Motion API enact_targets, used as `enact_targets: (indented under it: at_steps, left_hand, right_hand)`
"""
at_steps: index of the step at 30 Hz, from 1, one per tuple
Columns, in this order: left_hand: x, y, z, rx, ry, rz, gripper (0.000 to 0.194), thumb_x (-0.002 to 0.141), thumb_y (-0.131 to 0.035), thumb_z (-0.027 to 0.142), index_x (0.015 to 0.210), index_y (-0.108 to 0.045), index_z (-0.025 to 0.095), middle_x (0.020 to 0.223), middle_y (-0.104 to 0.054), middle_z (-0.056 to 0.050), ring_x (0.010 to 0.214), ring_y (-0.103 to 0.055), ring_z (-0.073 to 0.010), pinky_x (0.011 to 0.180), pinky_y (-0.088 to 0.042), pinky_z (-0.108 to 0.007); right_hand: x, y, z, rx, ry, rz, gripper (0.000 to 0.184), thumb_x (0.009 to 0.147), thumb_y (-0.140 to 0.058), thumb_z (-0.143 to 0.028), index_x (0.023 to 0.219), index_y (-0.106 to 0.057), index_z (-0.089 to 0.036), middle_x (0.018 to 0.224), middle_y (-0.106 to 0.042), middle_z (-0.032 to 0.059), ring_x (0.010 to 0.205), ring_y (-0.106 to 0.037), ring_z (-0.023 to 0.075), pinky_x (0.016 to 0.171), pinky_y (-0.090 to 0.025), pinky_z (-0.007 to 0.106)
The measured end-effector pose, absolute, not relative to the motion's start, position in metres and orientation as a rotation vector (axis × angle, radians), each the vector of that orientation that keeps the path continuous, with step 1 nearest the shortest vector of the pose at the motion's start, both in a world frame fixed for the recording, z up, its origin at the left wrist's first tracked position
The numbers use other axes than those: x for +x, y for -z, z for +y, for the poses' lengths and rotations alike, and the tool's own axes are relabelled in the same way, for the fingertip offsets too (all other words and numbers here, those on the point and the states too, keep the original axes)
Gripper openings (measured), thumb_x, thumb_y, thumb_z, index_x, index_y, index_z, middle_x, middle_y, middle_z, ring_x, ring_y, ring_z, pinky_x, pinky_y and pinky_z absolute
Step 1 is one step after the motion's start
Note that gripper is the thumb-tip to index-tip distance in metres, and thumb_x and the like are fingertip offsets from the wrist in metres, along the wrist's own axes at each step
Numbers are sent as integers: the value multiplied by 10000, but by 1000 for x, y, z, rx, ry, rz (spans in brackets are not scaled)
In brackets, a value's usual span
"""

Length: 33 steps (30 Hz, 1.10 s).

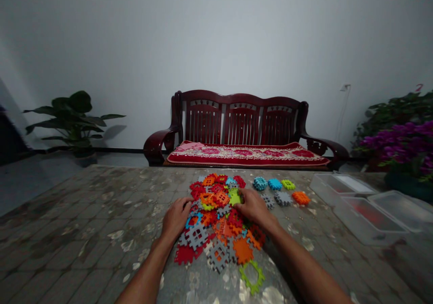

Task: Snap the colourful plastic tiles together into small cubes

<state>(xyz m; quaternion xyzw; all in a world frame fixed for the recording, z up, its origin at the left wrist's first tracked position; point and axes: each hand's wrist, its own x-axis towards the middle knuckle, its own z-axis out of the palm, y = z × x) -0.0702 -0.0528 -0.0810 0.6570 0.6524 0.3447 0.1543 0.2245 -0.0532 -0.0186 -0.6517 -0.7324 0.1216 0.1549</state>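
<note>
A heap of flat, waffle-shaped interlocking plastic pieces (pixel 216 225) in red, orange, grey and other colours lies on the tabletop. My left hand (pixel 176 219) rests curled against the heap's left side, and I cannot tell whether it holds a piece. My right hand (pixel 254 207) reaches over the heap's right side, its fingers pinching a lime green piece (pixel 234 198). A lime green open-centred piece (pixel 252 277) lies at the heap's near edge. To the right stands a small group of teal, blue, lime, grey and orange pieces (pixel 279 191).
Several clear plastic boxes (pixel 367 218) stand at the right of the mottled stone-patterned table (pixel 84 232). Beyond the table's far edge are a dark red wooden bench (pixel 241 123) with a floral cushion, a leafy potted plant (pixel 76 119) and purple flowers (pixel 402 144).
</note>
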Motion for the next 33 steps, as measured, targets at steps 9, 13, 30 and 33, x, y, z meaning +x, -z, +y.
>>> enact_targets:
  at_steps: [9,13,30,33]
  left_hand:
    - [-69,81,-53,1877,-974,1903,342,947,-461,284,1075,-774,229,1188,-778,-66,1124,-702,-224,1013,-509,-342]
    - [-69,81,-53,1874,-989,1897,348,949,-457,292,1084,-772,230,1193,-775,-65,1119,-704,-224,1002,-514,-342]
    - [-73,85,-50,1864,-973,1894,438,921,-400,401,1079,-775,238,1220,-770,-71,1148,-697,-248,1013,-506,-360]
    - [-75,88,-48,1858,-966,1898,461,917,-393,428,1097,-773,238,1226,-769,-74,1148,-698,-254,1011,-511,-371]
  right_hand:
    - [220,15,-60,-1910,-269,-2224,573,836,-700,-334,1379,-640,-161,1300,-681,149,1192,-618,307,998,-446,368]
    - [220,16,-61,-1886,-231,-2258,476,859,-672,-303,1312,-678,-156,1255,-713,159,1194,-630,315,988,-448,366]
    - [372,-6,-7,-2242,-15,-1505,507,944,-583,-514,1313,-715,-193,1204,-771,153,1127,-714,351,881,-545,403]
    - [405,-4,3,-2465,50,-1463,510,957,-572,-533,1310,-716,-194,1184,-768,185,1139,-709,368,898,-535,424]
